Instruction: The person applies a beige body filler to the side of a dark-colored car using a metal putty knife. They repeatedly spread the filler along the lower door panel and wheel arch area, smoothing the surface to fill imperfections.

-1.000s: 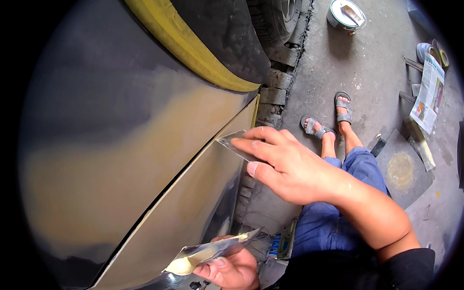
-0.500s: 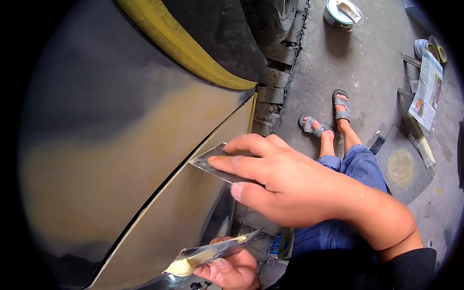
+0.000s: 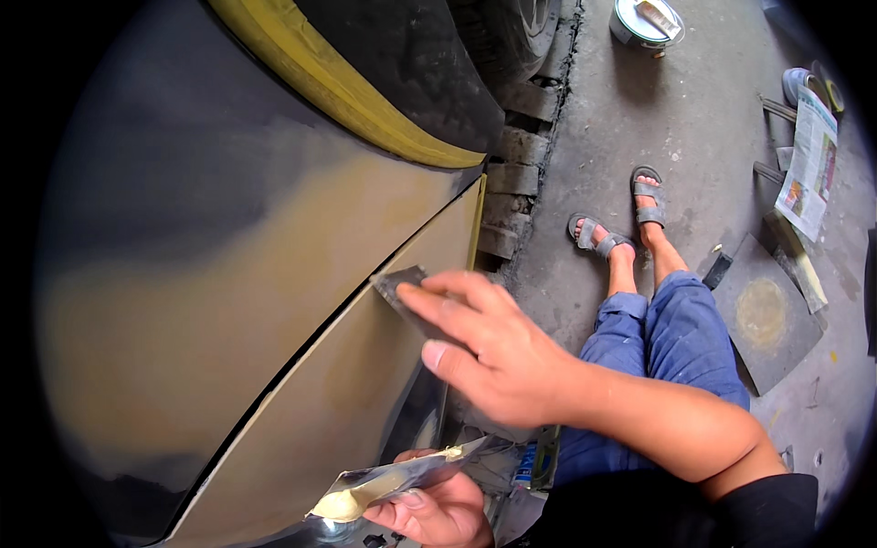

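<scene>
In my right hand [image 3: 498,361] is a flat, dark metal scraper [image 3: 411,297], pinched between thumb and spread fingers. Its tip meets the edge of a car body panel [image 3: 311,411], right by the dark gap to the neighbouring panel [image 3: 201,356]. Both panels are grey with tan, smoothed filler patches. Low in the view, my left hand [image 3: 443,511] grips a second flat metal plate [image 3: 402,475] from below. A lump of pale yellow putty [image 3: 340,504] sits at that plate's near left end, with a smaller dab at the far end.
Yellow tape or trim [image 3: 347,100] lines the wheel arch, with a tyre [image 3: 512,41] beyond. A lidded can [image 3: 647,23] stands on the concrete floor. Rightward lie a newspaper [image 3: 808,169], tape rolls [image 3: 799,84] and a dark board [image 3: 767,320]. My sandalled feet [image 3: 650,201] are beside the car.
My right hand has shifted slightly left, and the scraper has moved a little up along the panel edge, its blade now turned at a different angle. The left hand stays nearly still.
</scene>
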A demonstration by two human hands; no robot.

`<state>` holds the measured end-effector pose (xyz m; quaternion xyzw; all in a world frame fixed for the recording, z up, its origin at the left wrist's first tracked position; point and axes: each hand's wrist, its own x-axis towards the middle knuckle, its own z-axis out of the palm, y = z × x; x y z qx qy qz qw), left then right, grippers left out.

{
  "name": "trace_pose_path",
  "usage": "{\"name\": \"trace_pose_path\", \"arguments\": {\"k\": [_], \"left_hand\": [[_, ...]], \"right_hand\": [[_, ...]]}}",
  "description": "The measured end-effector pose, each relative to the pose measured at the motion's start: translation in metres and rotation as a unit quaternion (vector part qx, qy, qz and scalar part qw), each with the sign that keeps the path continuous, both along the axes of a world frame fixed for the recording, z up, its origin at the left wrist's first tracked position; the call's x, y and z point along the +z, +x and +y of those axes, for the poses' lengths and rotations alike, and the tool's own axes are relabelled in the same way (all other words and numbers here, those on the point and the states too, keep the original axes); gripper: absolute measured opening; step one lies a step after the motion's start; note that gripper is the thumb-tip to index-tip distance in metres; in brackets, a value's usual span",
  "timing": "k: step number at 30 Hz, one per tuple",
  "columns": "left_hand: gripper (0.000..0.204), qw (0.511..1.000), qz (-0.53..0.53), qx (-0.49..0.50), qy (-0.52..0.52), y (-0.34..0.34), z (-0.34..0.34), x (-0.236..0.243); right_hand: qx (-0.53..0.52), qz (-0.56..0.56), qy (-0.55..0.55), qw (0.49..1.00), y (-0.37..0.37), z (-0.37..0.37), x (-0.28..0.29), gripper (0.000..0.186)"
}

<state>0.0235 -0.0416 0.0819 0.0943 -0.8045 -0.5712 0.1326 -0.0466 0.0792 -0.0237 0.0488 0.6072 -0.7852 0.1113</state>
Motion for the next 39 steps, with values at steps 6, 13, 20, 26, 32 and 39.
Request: {"name": "trace_pose_path", "arguments": {"k": [6,13,20,26,32,39], "left_hand": [[0.052,1.000,0.011,-0.008,0.002,-0.001,-0.002,0.002],[0.052,1.000,0.016,-0.021,0.013,0.000,-0.011,0.001],[0.052,1.000,0.019,-0.008,0.017,0.001,-0.011,0.002],[0.052,0.999,0.014,-0.025,0.017,0.001,-0.014,0.000],[0.051,0.999,0.024,-0.027,0.016,-0.002,-0.012,-0.002],[0.050,0.999,-0.003,-0.029,0.032,-0.006,-0.009,0.000]], "right_hand": [[-0.019,-0.040,0.020,0.999,0.009,-0.001,-0.011,0.046],[0.030,-0.016,0.114,0.993,-0.006,0.014,-0.001,0.044],[0.062,0.006,0.191,0.980,-0.015,0.030,0.021,0.043],[0.076,0.001,0.224,0.972,-0.020,0.032,0.011,0.044],[0.066,-0.038,0.156,0.985,-0.016,0.037,-0.006,0.045],[0.129,-0.021,-0.093,0.987,-0.007,0.065,0.005,0.047]]}}
